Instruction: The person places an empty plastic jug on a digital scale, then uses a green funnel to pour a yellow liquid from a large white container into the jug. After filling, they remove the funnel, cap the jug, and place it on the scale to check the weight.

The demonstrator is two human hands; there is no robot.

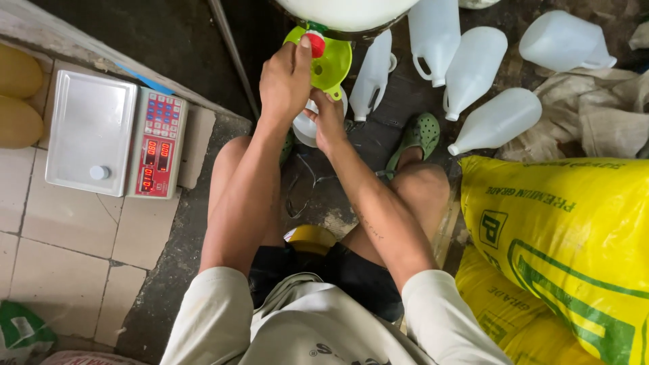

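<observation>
My left hand (285, 80) reaches up to a red tap (315, 44) under a large white container (345, 12), fingers on the tap. Below the tap sits a lime green funnel (332, 64). My right hand (328, 122) is lower, holding the neck of a white plastic jug (305, 127) that stands under the funnel between my knees. The jug is mostly hidden by both hands.
Several empty white plastic jugs (497, 120) lie on the dark floor at the top right. A yellow printed sack (574, 236) fills the right side. A digital weighing scale (108, 134) sits on a tiled ledge at the left. A green clog (419, 135) covers my right foot.
</observation>
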